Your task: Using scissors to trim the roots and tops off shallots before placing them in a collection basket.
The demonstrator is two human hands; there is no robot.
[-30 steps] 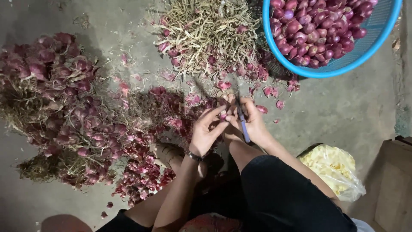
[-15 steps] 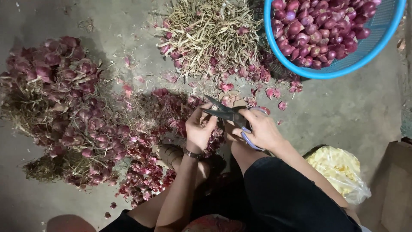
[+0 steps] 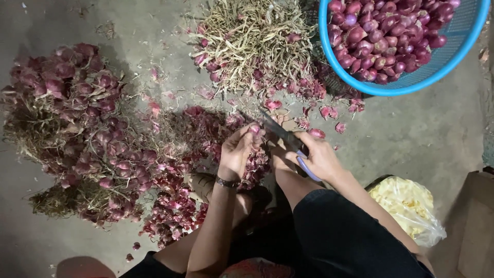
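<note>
Head view: left hand (image 3: 237,154) grips a shallot (image 3: 254,128), right hand (image 3: 318,157) clasps scissors (image 3: 288,140) beside it. Blue basket (image 3: 476,31) looks partly filled; a big untrimmed pile (image 3: 82,128) remains left.

Glossy purple-red shallots (image 3: 391,36) in a perforated blue plastic basket (image 3: 453,56). Dark matt metal scissor blades (image 3: 278,128), smooth lilac plastic handle (image 3: 307,170). Dry, straw-like pile of cut roots (image 3: 252,41). Papery red skins (image 3: 200,134) on rough grey concrete floor (image 3: 411,139). Crinkly clear plastic bag (image 3: 411,206).
</note>
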